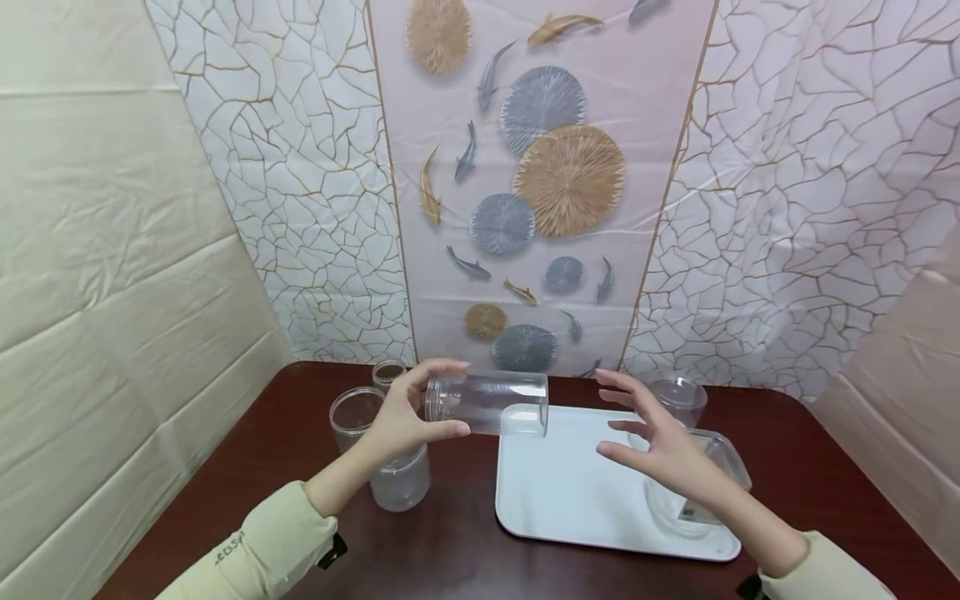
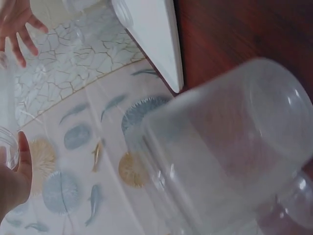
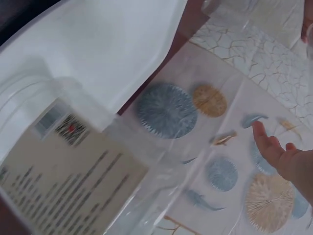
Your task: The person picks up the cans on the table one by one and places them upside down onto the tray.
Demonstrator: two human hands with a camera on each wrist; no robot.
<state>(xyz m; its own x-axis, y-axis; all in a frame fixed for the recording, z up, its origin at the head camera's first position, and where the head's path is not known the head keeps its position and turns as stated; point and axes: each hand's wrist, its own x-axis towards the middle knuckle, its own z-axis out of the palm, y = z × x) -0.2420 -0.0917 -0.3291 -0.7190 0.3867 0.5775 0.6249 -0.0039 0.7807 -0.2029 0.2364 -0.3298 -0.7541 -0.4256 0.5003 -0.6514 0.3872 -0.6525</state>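
My left hand [image 1: 405, 417] grips a clear cylindrical jar [image 1: 487, 403] by its threaded mouth end, thumb below and fingers above. The jar lies sideways in the air, its base pointing right over the left edge of a white tray [image 1: 555, 492]. Nothing is in my right hand [image 1: 663, 446], which hovers above the tray with fingers spread, facing the jar's base across a gap. In the left wrist view, the held jar [image 2: 7, 98] shows only at the left edge. The right wrist view has my right hand [image 3: 291, 161] with its index finger extended.
Several clear jars, one in front [image 1: 401, 483], stand left of the tray beneath my left forearm. On the tray's right side are clear containers, including one with a printed label [image 3: 73, 161]. Another clear container [image 1: 678, 398] stands behind. A patterned cloth wall backs the dark table [image 1: 450, 550].
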